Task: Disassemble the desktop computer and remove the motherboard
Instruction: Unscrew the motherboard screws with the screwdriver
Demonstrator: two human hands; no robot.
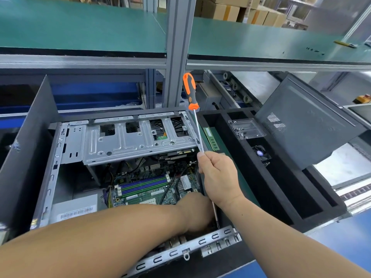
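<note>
An open desktop case lies on its side in front of me. Inside it the green motherboard shows blue and green memory slots and several cables. A silver drive cage spans the far part of the case. My right hand grips the long metal shaft of a screwdriver whose orange and black handle points up and away; the tip end reaches down into the case's near right corner. My left hand reaches deep into that corner over the board, fingers hidden, so its hold is unclear.
A black foam tray stands right of the case with a memory stick, a clear plastic box of screws and a small fan. The removed side panel leans behind it. A shelf frame post rises at the back.
</note>
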